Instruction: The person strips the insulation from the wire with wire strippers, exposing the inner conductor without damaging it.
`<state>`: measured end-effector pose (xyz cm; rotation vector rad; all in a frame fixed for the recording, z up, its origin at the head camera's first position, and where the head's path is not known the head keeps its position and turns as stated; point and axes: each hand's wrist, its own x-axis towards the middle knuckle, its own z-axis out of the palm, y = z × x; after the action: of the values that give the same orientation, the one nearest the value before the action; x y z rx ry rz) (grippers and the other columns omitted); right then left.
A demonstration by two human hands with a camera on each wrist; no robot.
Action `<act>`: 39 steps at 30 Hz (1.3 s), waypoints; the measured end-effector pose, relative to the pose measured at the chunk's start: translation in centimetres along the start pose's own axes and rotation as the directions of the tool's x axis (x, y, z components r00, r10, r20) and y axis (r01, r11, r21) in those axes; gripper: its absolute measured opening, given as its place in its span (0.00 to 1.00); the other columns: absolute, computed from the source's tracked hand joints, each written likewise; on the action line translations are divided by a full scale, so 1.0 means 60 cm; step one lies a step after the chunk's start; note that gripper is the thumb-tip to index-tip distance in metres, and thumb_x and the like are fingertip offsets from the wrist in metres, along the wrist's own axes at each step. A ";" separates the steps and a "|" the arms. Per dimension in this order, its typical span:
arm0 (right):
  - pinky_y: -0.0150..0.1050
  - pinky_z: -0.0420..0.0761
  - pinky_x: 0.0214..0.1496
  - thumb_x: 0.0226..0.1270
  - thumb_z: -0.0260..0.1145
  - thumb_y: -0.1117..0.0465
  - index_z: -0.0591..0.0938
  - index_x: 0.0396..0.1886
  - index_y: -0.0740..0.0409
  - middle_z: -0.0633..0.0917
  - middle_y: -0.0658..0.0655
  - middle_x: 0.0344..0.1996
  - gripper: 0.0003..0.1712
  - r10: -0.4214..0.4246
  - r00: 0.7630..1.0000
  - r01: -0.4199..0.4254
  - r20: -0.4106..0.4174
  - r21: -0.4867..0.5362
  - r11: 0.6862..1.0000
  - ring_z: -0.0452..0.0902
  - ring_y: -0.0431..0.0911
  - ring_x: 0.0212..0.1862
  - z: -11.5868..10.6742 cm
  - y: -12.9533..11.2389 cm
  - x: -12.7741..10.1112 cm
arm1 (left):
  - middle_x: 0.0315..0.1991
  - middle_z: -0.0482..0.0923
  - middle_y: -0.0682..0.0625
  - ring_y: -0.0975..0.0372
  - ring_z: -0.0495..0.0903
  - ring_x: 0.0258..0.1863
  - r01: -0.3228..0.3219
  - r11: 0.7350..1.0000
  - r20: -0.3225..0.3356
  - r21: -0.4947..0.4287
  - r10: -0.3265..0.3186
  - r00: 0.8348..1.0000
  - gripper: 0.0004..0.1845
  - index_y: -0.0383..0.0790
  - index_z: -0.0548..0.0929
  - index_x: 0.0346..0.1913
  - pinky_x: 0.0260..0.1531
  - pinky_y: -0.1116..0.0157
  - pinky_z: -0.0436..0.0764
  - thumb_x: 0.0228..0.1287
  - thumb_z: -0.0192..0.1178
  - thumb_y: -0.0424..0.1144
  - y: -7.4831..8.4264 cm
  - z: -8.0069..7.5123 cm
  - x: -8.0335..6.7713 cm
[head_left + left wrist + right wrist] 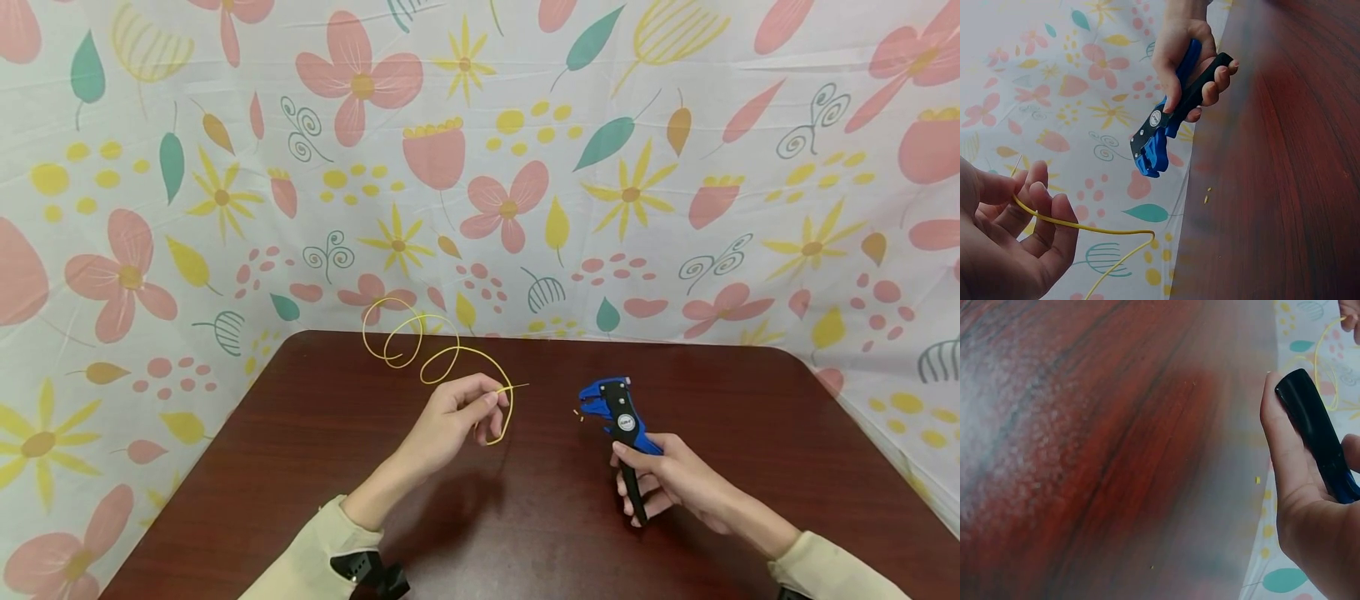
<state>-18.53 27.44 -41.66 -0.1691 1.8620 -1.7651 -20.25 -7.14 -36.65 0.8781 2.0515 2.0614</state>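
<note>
My left hand [459, 417] pinches a thin yellow wire [420, 346] near its bare end, which pokes out to the right. The rest of the wire curls in loops above the dark red table [315, 450]. In the left wrist view the wire [1085, 226] runs across my curled left fingers [1041, 219]. My right hand [667, 479] grips the black handles of a blue wire stripper [615, 412], held upright with its blue head pointing left, a short gap from the wire end. The right wrist view shows only a black handle [1313, 428] in my palm.
Tiny yellow bits of insulation [579, 415] lie on the table just left of the stripper head. A floral cloth [480, 167] covers the wall behind and the sides. The table's rounded far edge [525, 337] runs behind the wire loops.
</note>
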 end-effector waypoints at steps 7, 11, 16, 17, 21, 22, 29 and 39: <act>0.59 0.88 0.40 0.84 0.59 0.48 0.70 0.59 0.76 0.85 0.67 0.35 0.31 -0.014 1.000 0.014 0.002 -0.001 1.000 0.86 0.57 0.33 -0.002 -0.003 -0.002 | 0.26 0.77 0.43 0.59 0.72 0.22 -0.005 1.000 0.002 0.007 0.005 1.000 0.10 0.20 0.77 0.46 0.26 0.68 0.77 0.81 0.51 0.29 0.001 0.001 0.000; 0.59 0.88 0.40 0.85 0.58 0.48 0.70 0.59 0.76 0.85 0.68 0.36 0.30 -0.033 0.999 0.033 -0.002 -0.018 0.999 0.86 0.58 0.33 0.001 -0.005 -0.003 | 0.26 0.77 0.41 0.59 0.73 0.22 -0.004 1.000 -0.002 0.010 0.004 1.000 0.09 0.24 0.78 0.44 0.26 0.68 0.77 0.81 0.51 0.29 0.001 0.001 -0.001; 0.61 0.88 0.41 0.85 0.57 0.50 0.70 0.59 0.77 0.85 0.69 0.36 0.30 -0.067 0.998 0.067 -0.013 -0.039 0.997 0.87 0.61 0.33 0.007 -0.008 -0.005 | 0.26 0.77 0.39 0.59 0.72 0.22 -0.003 1.000 -0.006 0.006 0.003 1.000 0.08 0.27 0.79 0.43 0.26 0.68 0.77 0.81 0.52 0.28 0.001 0.001 -0.001; 0.61 0.88 0.41 0.85 0.57 0.49 0.70 0.59 0.77 0.85 0.69 0.36 0.30 -0.074 0.997 0.073 -0.017 -0.042 0.996 0.87 0.61 0.34 0.008 -0.008 -0.005 | 0.26 0.77 0.39 0.59 0.72 0.22 -0.004 1.000 -0.006 0.005 0.004 1.000 0.08 0.27 0.79 0.43 0.26 0.68 0.77 0.81 0.52 0.28 0.001 0.001 -0.001; 0.62 0.87 0.42 0.85 0.58 0.50 0.70 0.60 0.78 0.86 0.70 0.36 0.30 -0.101 0.995 0.099 -0.022 -0.065 0.993 0.87 0.63 0.34 0.013 -0.010 -0.008 | 0.26 0.77 0.39 0.60 0.72 0.22 -0.005 1.000 -0.003 0.003 0.005 1.000 0.09 0.24 0.78 0.44 0.26 0.68 0.77 0.81 0.52 0.29 0.000 0.001 -0.001; 0.62 0.87 0.42 0.85 0.57 0.50 0.70 0.60 0.77 0.86 0.70 0.36 0.30 -0.105 0.994 0.103 -0.022 -0.070 0.992 0.87 0.63 0.34 0.014 -0.011 -0.008 | 0.26 0.77 0.39 0.60 0.72 0.22 -0.004 1.000 -0.001 0.001 0.004 1.000 0.09 0.22 0.78 0.45 0.26 0.68 0.77 0.81 0.52 0.29 0.000 0.001 -0.001; 0.62 0.87 0.41 0.86 0.57 0.52 0.70 0.61 0.78 0.85 0.71 0.36 0.29 -0.151 0.988 0.150 -0.013 -0.073 0.986 0.87 0.64 0.34 0.020 -0.012 -0.008 | 0.26 0.77 0.39 0.60 0.72 0.22 -0.010 1.000 0.005 0.002 0.010 1.000 0.11 0.20 0.77 0.45 0.26 0.68 0.77 0.81 0.51 0.29 0.001 0.002 -0.001; 0.63 0.87 0.41 0.85 0.59 0.56 0.69 0.60 0.75 0.83 0.72 0.37 0.23 -0.244 0.968 0.238 -0.049 -0.106 0.965 0.87 0.66 0.34 0.033 -0.018 -0.003 | 0.26 0.77 0.40 0.59 0.72 0.22 -0.006 1.000 -0.002 0.004 0.006 1.000 0.08 0.29 0.80 0.43 0.26 0.68 0.77 0.81 0.52 0.29 0.002 0.001 -0.001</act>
<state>-17.74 25.65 -40.54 -0.3988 2.0480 -1.8553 -20.12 -7.11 -36.59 0.8843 2.0573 2.0622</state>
